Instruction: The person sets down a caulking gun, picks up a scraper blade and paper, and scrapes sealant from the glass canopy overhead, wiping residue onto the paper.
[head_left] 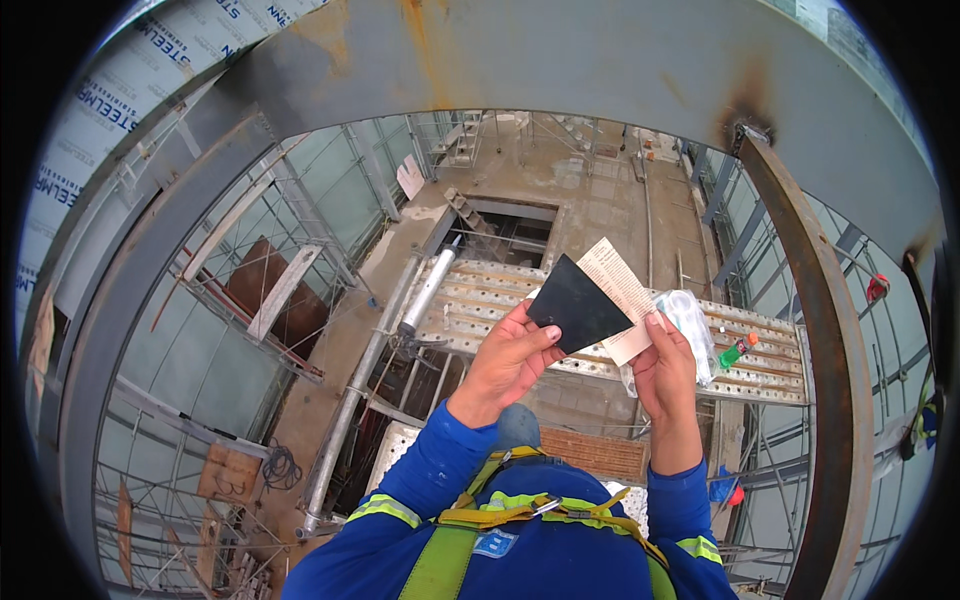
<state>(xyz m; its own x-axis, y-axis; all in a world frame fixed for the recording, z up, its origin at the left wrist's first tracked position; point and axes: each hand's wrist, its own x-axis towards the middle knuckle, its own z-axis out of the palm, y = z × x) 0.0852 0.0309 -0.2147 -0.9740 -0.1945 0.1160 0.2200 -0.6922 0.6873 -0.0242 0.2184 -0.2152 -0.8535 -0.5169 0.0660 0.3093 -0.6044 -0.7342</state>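
Note:
My left hand [508, 355] holds a flat, stiff-looking black plate [580, 305] by its left edge, thumb on top. Pinched between thumb and fingers of my right hand [664, 368] is a beige printed paper [612, 290], tilted and partly behind the black plate. Both are held up in front of my chest, over a perforated metal scaffold platform [480, 310]. Beside my right hand lies a clear plastic bag [690, 325], whose contents I cannot make out. Left of my left hand rests a long white and grey caulking gun [430, 285].
A green bottle [738, 350] with an orange cap lies on the platform's right part. Large grey steel beams [560, 70] arch across the top, and a brown beam [825, 370] runs down the right. Beyond the platform is a square floor opening [510, 230], far below.

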